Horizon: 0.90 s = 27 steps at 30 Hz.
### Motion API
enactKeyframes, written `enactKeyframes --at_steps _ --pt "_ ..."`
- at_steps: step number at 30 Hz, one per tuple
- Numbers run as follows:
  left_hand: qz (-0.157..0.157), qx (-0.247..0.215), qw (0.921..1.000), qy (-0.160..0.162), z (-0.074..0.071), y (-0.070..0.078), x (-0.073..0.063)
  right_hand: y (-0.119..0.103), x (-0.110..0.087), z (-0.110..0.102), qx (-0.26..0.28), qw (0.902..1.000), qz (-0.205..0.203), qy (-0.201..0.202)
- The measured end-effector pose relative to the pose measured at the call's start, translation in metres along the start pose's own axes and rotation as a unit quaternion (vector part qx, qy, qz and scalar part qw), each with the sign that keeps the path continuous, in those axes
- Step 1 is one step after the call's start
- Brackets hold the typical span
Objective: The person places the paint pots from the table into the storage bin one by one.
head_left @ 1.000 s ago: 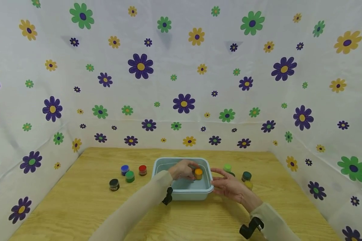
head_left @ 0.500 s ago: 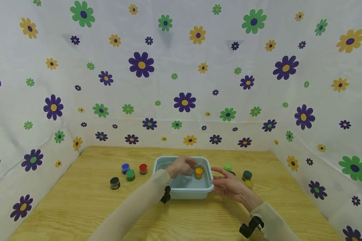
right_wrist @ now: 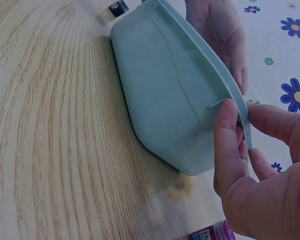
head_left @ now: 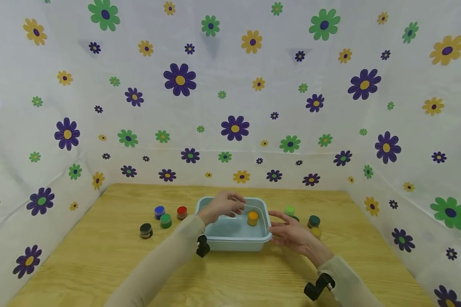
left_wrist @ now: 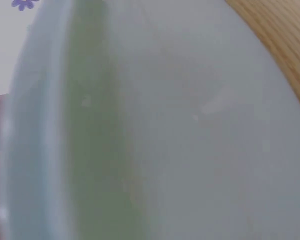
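A pale blue plastic basin stands on the wooden table, and one small orange paint jar sits in its right half. Over the basin's left half hovers my left hand, fingers loosely bent and holding nothing, apart from the jar. My right hand grips the basin's right rim. In the right wrist view, the thumb and fingers of that right hand lie on both sides of the rim of the basin. The left wrist view is mostly filled by the blurred basin wall.
Left of the basin stand a blue jar, a green jar, a red jar and a black jar. To its right are a light green jar, a dark teal jar and a yellow jar. Flowered sheets enclose the table.
My left hand has let go of the orange jar, then lifted and drawn back leftward. The jar stays in the basin, and the right hand keeps its grip on the rim.
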<state>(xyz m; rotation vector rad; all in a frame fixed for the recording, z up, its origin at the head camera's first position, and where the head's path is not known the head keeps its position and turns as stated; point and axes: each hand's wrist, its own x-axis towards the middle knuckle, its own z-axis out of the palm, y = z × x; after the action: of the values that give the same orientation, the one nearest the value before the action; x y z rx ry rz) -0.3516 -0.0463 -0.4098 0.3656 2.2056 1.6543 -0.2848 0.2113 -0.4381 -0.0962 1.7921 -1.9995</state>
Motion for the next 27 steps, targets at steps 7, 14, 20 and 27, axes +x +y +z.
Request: enactKeyframes --at_steps 7,14,20,27 --pt "0.013 -0.008 0.9999 -0.002 -0.014 0.006 -0.007 -0.002 -0.003 0.0 0.0 1.0 0.004 0.001" --pt "0.035 -0.023 0.999 0.018 -0.035 0.011 -0.014 -0.003 -0.001 -0.001 0.002 1.0 0.002 -0.004" --pt "0.048 -0.01 0.9987 0.011 -0.05 0.007 -0.02 -0.004 -0.001 -0.001 0.0 1.0 0.001 0.002" --pt "0.06 0.008 0.9979 0.023 -0.069 0.001 -0.035 -0.005 0.0 0.001 0.001 1.0 0.007 -0.001"
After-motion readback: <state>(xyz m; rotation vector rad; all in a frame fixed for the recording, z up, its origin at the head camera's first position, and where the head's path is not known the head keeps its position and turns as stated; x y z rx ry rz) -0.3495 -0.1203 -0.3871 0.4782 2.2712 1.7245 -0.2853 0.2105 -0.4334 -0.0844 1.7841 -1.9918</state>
